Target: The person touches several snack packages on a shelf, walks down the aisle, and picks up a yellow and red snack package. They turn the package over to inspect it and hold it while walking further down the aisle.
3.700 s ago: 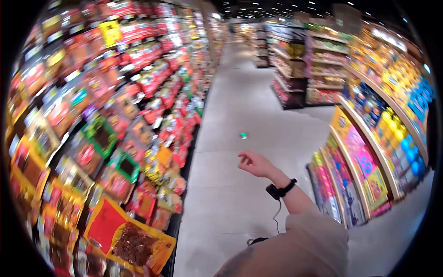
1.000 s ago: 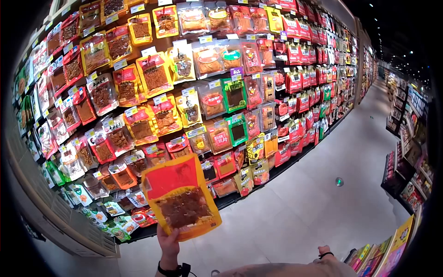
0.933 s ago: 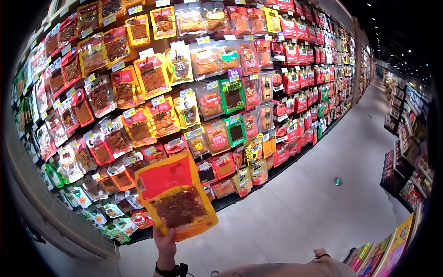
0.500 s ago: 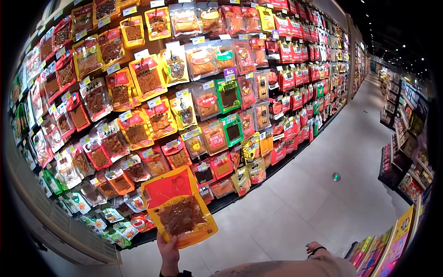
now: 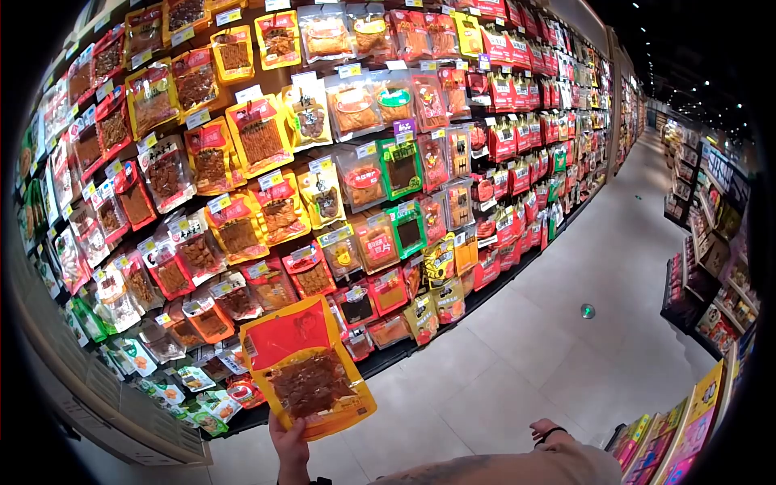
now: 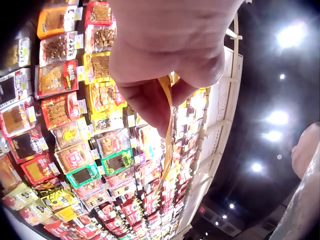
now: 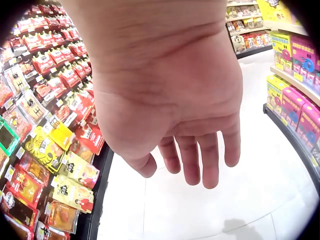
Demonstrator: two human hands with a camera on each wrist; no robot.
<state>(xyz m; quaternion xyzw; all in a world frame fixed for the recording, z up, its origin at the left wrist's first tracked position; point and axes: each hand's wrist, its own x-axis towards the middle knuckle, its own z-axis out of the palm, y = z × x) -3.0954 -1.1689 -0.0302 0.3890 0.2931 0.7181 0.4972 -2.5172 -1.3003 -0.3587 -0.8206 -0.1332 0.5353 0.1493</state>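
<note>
1. Your left hand (image 5: 291, 446) pinches the packet (image 5: 311, 373) by its bottom edge, thumb across the front; this grip is narrow, holding the packet.
2. The packet has a yellow border, a red upper part and a clear window with brown food inside. You hold it up, its top tilted to the left, in front of the lower rows of the packet wall (image 5: 260, 136).
3. In the left wrist view you see the packet nearly edge-on between your thumb and fingers.
4. Your right hand (image 7: 170, 110) hangs over the pale floor (image 5: 477, 396), well apart from the packet; its grip is relaxed and wide, fingers pointing away from the palm.
5. A dark band (image 5: 556, 437) circles your right wrist, just beside the sleeve (image 5: 594, 467).
6. Red, yellow, clear and green packs hang on the packet wall, with price tags (image 5: 197, 119) among them.
7. To your right stand shelves of bright boxes (image 7: 292, 102); a round green sign (image 5: 588, 312) marks the floor.
</note>
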